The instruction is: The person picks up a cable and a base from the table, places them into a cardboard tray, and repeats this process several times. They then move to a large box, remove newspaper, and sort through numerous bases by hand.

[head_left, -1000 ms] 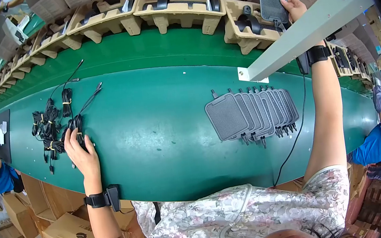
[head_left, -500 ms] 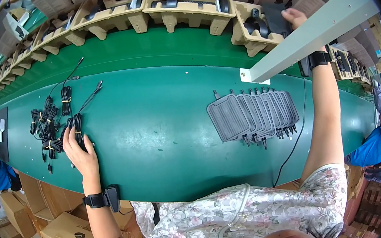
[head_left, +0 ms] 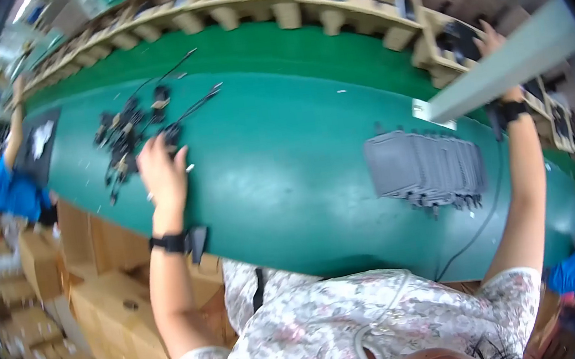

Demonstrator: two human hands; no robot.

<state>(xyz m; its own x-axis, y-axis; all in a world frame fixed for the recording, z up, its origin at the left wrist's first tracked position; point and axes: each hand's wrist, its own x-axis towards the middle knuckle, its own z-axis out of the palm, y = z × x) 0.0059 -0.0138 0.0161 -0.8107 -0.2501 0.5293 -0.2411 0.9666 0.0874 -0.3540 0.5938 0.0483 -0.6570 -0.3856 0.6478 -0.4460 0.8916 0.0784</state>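
Observation:
My left hand [head_left: 163, 172] rests its spread fingertips at the near edge of a pile of black cables [head_left: 125, 133], over one coiled bundle. The coils are tied with light bands, and loose plug ends stretch out toward the far side. At the far right, my right hand [head_left: 489, 40] reaches past a grey metal post to a brown moulded tray [head_left: 434, 43]. Its fingers are apart beside a dark flat piece [head_left: 460, 36] in that tray; blur hides whether they touch it. A fanned row of grey textured pads [head_left: 422, 166] with short tabs lies on the green table [head_left: 287, 179].
A slanting metal post [head_left: 503, 63] is fixed at the table's right. Similar trays [head_left: 230, 7] line the green far ledge. A thin black cord [head_left: 477, 235] runs over the right side. Cardboard boxes [head_left: 118, 322] stand below left. Co-workers in blue [head_left: 9, 188] are at both sides.
The whole view has swung, so the scene sits farther right and is tilted and blurred. My right hand's fingers have spread apart at the tray. The left co-worker's arm is now raised.

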